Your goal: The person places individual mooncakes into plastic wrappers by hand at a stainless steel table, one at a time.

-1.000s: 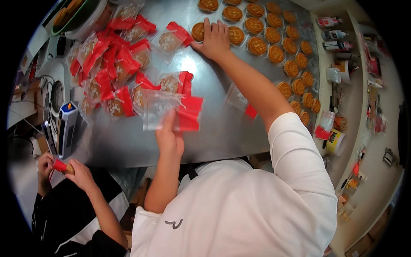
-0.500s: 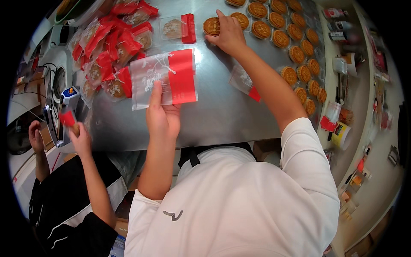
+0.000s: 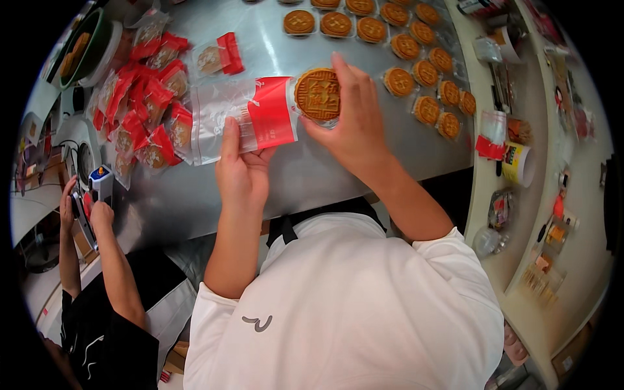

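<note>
Between the thumb and fingers of my left hand (image 3: pixel 244 170) is a clear plastic bag (image 3: pixel 221 123) with a red band, held level above the metal table. My right hand (image 3: pixel 354 117) grips a round golden-brown mooncake (image 3: pixel 317 94) in a clear plastic tray. The mooncake's stamped top faces up, and its left edge is right beside the red end of the bag. Whether the tray touches the bag's mouth I cannot tell. A filled bag (image 3: pixel 218 55) lies flat on the table beyond my left hand.
Rows of mooncakes in clear trays (image 3: pixel 405 47) cover the table's far right. A heap of filled red-banded bags (image 3: pixel 143 104) lies at the left. At the lower left a co-worker's hands (image 3: pixel 101 214) work at a bench sealer (image 3: pixel 101 185). Shelves (image 3: pixel 500 260) stand along the right.
My right hand has picked a mooncake in its tray off the table and brought it toward me, beside the bag. The co-worker's hands have moved onto the sealer.
</note>
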`<action>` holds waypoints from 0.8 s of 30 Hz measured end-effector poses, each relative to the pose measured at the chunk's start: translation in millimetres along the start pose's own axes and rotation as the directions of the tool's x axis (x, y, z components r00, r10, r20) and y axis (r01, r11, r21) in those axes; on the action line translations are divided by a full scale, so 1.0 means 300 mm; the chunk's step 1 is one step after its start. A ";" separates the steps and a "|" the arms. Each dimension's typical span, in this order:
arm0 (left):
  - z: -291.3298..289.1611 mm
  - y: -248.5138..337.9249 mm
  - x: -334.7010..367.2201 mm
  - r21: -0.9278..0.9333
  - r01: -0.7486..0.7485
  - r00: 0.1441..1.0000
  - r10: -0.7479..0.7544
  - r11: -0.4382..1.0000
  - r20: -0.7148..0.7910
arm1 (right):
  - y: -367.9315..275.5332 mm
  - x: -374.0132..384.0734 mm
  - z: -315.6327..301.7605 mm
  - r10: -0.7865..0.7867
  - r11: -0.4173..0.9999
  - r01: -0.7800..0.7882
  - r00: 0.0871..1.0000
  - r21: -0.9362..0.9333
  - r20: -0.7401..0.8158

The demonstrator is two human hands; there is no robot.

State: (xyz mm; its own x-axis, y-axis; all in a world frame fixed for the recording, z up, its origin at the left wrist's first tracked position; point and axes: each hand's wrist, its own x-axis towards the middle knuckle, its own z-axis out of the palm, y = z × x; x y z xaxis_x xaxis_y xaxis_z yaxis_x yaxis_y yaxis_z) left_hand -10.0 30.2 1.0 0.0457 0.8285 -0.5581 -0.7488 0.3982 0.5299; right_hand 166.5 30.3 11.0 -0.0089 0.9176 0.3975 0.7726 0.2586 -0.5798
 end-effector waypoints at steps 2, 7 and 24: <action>0.024 -0.023 -0.016 0.039 0.005 1.000 -0.006 0.999 0.018 | 0.013 -0.025 -0.008 -0.012 1.000 0.012 1.000 0.011 0.025; 0.046 -0.060 -0.038 0.170 -0.057 0.994 0.041 0.984 0.100 | -0.050 -0.102 -0.038 -0.046 0.964 -0.009 0.979 0.266 0.201; -0.447 0.070 -0.105 -0.012 -0.175 0.978 0.173 0.984 -0.115 | 0.091 -0.201 0.134 -0.028 0.977 -0.003 0.989 0.214 0.144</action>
State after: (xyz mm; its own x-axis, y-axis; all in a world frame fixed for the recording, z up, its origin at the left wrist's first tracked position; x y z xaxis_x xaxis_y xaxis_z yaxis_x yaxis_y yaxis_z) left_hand -115.9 -40.2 -55.8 -0.1610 0.8339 -0.5279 -0.7533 0.2418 0.6116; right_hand 162.7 -5.9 -57.4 -0.1221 0.9437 0.3074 0.6191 0.3145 -0.7196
